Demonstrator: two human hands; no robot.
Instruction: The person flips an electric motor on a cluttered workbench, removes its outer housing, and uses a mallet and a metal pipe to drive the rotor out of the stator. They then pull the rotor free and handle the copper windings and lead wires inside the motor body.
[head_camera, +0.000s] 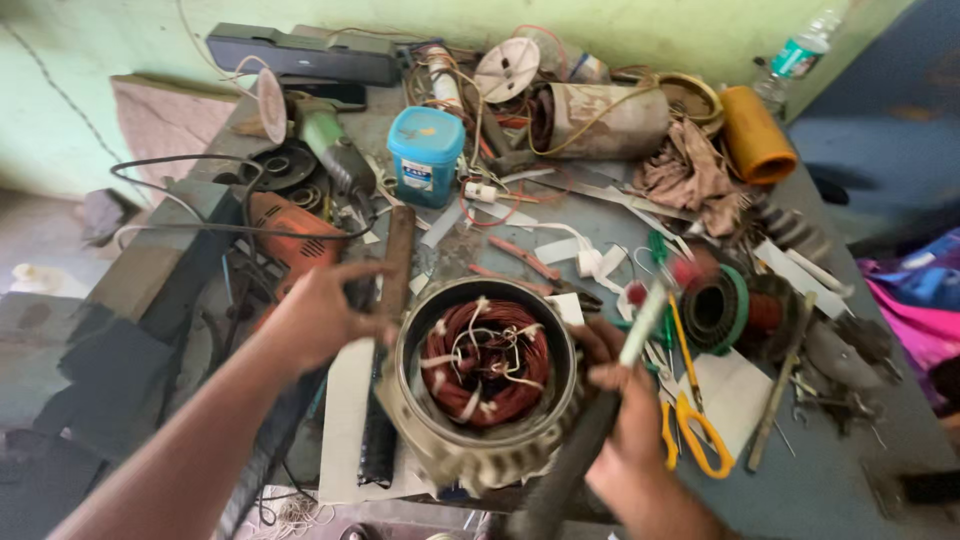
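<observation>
Motor stator (487, 375) lies between tub (425, 155) behind and scissors (695, 425) right.

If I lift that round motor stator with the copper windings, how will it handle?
The stator is probably heavy for its size: thick metal shell packed with copper. Its round body may roll if laid sideways. The loose white leads look floppy and snag-prone.

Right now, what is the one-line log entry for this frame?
left hand: steadying motor stator rim | right hand: gripping dark handle and white-green tool | copper windings: exposed | workbench: cluttered

A blue lidded tub (426, 155) with white label stands mid-bench; bottle (797, 58) far right.
</observation>
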